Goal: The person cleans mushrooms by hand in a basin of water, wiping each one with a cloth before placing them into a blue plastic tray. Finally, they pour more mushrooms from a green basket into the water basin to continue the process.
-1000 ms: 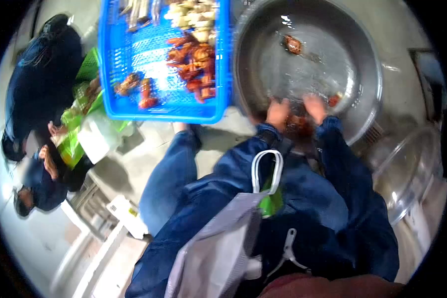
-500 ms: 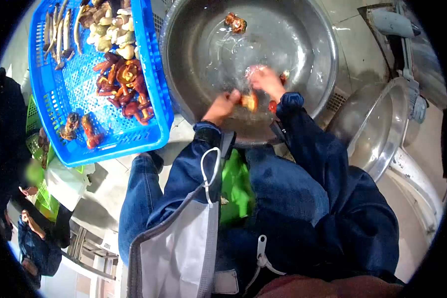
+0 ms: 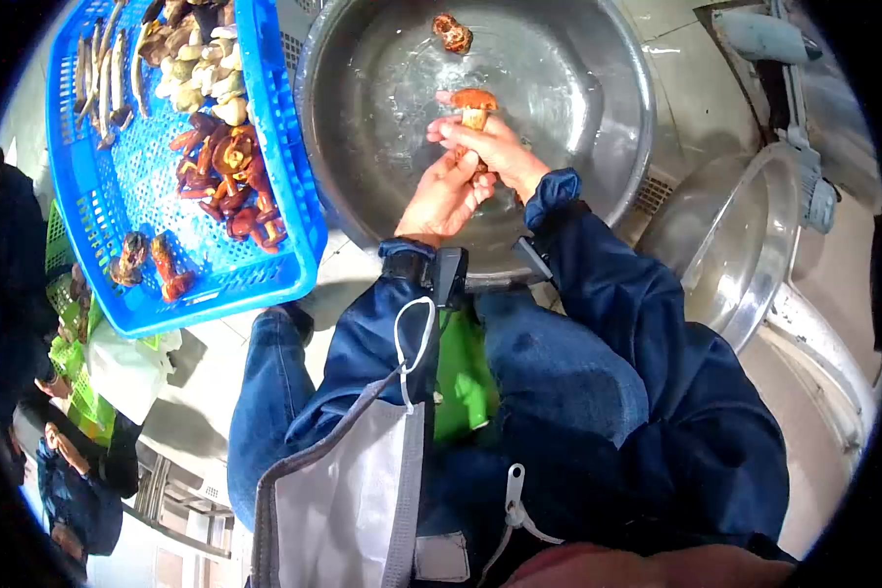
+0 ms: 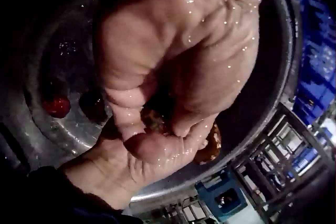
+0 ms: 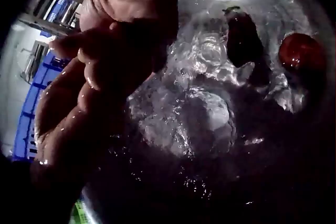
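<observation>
Over the grey metal basin [image 3: 559, 206], both hands are together on a mushroom with an orange cap [image 3: 474, 99] and pale stem, its cap pointing away from the body. My left hand [image 3: 441, 199] pinches the lower stem end between thumb and fingers. The right hand [image 3: 497, 147] curls round the stem below the cap. In the left wrist view, the left hand [image 4: 178, 40] covers most of the stem, and some brown mushroom [image 4: 211, 148] shows beyond the fingers. Another brown mushroom [image 3: 452, 33] lies at the basin's far side.
A blue basket [image 3: 309, 235] at the left holds pale and reddish-brown mushrooms in groups. In the right wrist view, a red mushroom [image 5: 302, 52] and a dark one [image 5: 244, 37] lie in the basin's water. A metal bowl [image 3: 725, 255] stands at the right; another person is at far left.
The hands have come together and lifted the orange-capped mushroom; half a second ago they were apart, low in the basin. The view has shifted, so basket and basin appear further left than at first.
</observation>
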